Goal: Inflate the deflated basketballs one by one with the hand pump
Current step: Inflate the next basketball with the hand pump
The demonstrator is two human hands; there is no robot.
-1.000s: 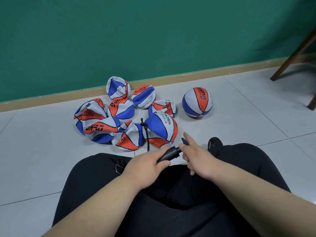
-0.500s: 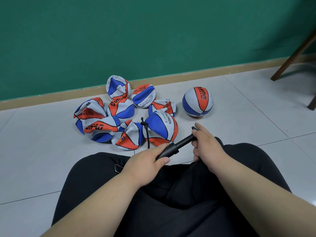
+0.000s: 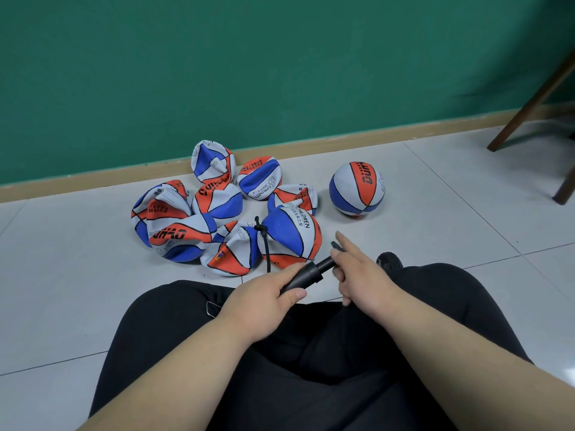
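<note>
As a person in soft black trousers (image 3: 311,368) sits on pale grey tiles (image 3: 435,244), a heap of flat balls (image 3: 174,225) lies crumpled just ahead, their pebbled red, blue and white panels folded in on themselves. One ball (image 3: 357,188) stands apart to the right of the heap, fully round. Nearest the sitter, a half-filled ball (image 3: 289,241) shows a deep dent on its left side. The left hand (image 3: 264,293) wraps fingers and thumb around the barrel of a matte black plastic pump (image 3: 306,275). The right hand (image 3: 364,281) curls round the handle end, forefinger pointing straight out. A thin black hose (image 3: 264,244) rises from behind the left hand to the half-filled ball's edge. The tiles are glossy, crossed by dark grout lines, and meet a tan skirting (image 3: 93,178) below a flat green wall (image 3: 280,57). Two brown wooden legs (image 3: 529,98) stand slanted at far right.
</note>
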